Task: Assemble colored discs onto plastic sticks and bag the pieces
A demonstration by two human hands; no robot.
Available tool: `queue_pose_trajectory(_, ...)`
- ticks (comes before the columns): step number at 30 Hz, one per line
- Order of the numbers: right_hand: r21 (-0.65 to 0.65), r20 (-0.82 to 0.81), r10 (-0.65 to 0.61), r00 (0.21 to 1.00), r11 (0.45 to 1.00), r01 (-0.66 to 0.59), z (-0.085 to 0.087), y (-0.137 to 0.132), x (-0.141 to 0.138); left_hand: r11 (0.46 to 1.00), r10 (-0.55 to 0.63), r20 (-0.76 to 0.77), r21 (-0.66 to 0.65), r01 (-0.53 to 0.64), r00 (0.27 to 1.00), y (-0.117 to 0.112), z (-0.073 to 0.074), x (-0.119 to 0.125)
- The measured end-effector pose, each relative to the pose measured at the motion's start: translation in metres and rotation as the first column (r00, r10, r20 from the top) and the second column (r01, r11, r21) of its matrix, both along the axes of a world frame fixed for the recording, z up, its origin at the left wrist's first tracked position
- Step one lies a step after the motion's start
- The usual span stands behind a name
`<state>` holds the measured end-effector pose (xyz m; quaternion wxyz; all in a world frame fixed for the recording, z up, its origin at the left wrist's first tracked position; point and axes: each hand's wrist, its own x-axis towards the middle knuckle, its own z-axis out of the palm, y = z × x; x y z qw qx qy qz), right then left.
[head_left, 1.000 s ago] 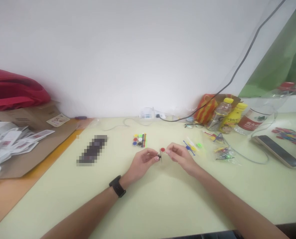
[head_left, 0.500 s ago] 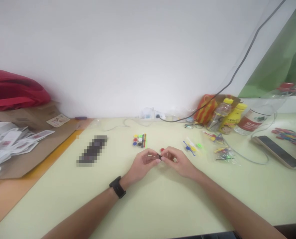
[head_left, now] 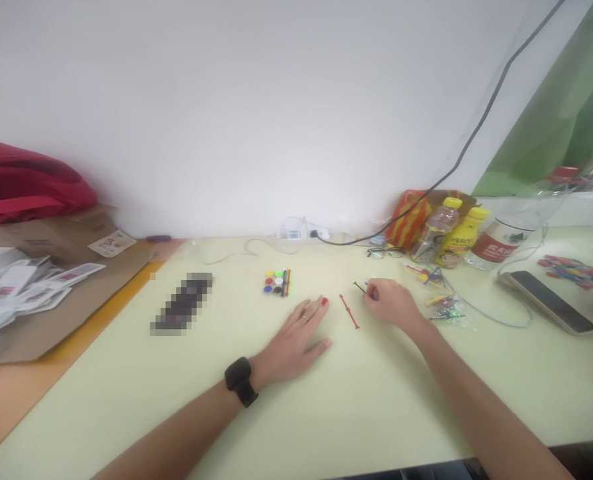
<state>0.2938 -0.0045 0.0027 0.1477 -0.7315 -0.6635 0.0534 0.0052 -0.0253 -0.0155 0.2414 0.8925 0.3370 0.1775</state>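
My left hand (head_left: 294, 340) lies palm down on the table with its fingers stretched out. One fingertip touches a small red disc (head_left: 325, 302). To the right of it lies a thin red plastic arrow (head_left: 349, 311). My right hand (head_left: 394, 303) is closed, and a thin black plastic arrow (head_left: 359, 287) sticks out from its fingertips on the left. A bit of blue shows by those fingers; the hand covers what lies beneath. Farther back sits a neat group of coloured discs (head_left: 269, 281) beside several upright-aligned coloured sticks (head_left: 287, 283).
Small bags of coloured parts (head_left: 446, 307) lie right of my right hand. Beyond are eyeglasses (head_left: 385, 253), bottles (head_left: 461, 237) and a phone (head_left: 551, 301). A pixelated dark object (head_left: 184, 303) lies left. White packets (head_left: 21, 283) and cardboard (head_left: 76, 293) fill the far left.
My hands have moved apart from their joint hold on a small dark piece. The left now rests flat by the red disc; the right has shifted right with the black arrow. The red arrow is now visible.
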Motion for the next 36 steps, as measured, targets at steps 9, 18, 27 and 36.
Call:
queue_pose_trajectory(9,-0.003,0.047,0.042,0.998,0.999,-0.042,0.000,0.000,0.000,0.997,0.001,0.043,0.082,-0.005,0.999,-0.004,0.007,0.004)
queue_pose_trajectory(18,-0.048,-0.169,0.308,0.936,0.946,-0.320,0.005,-0.015,-0.023,0.982,0.120,0.169,0.127,-0.142,0.978,0.002,-0.001,0.005)
queue_pose_trajectory(27,0.024,-0.208,0.355,0.912,0.933,-0.358,-0.002,-0.016,-0.026,0.990,0.138,0.245,-0.002,-0.142,0.960,0.000,0.006,0.007)
queue_pose_trajectory(36,0.121,-0.376,0.391,0.840,0.920,-0.374,-0.007,-0.014,-0.031,0.931,0.211,0.444,-0.362,-0.041,0.871,0.007,0.005,0.002)
